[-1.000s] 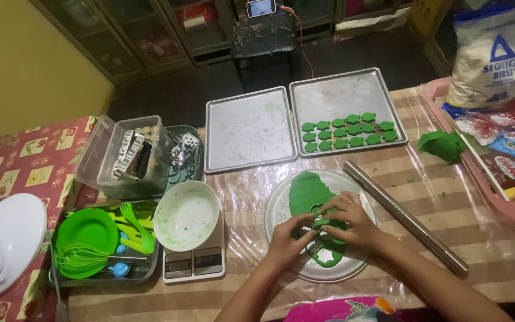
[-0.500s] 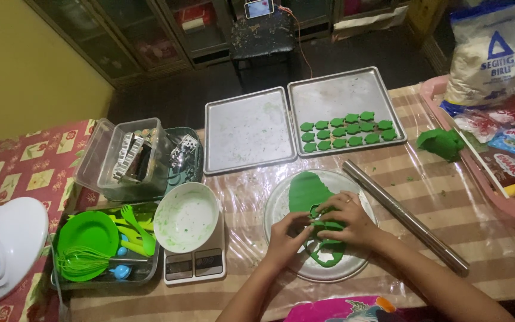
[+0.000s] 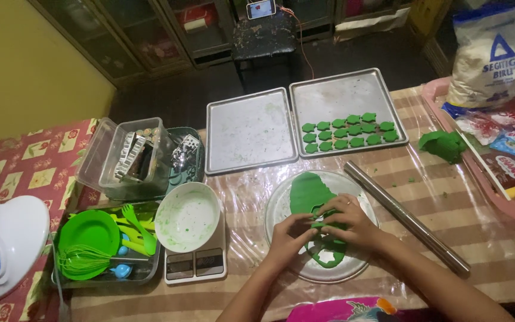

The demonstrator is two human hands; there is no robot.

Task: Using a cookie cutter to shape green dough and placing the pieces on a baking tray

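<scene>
White bowl [image 3: 187, 216] smeared green sits on digital scale [image 3: 195, 263]. Left hand [image 3: 290, 234] and right hand [image 3: 348, 219], fingertips together, pinch flat green dough sheet [image 3: 309, 192] on round metal plate [image 3: 281, 203]. Cut green shapes [image 3: 347, 130] lined on grey tray [image 3: 341, 95]. Steel rolling rod [image 3: 406, 217] lies alongside on surface.

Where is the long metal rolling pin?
The rolling pin lies slanted on the table, right of the round plate where both hands work the green dough.
</scene>
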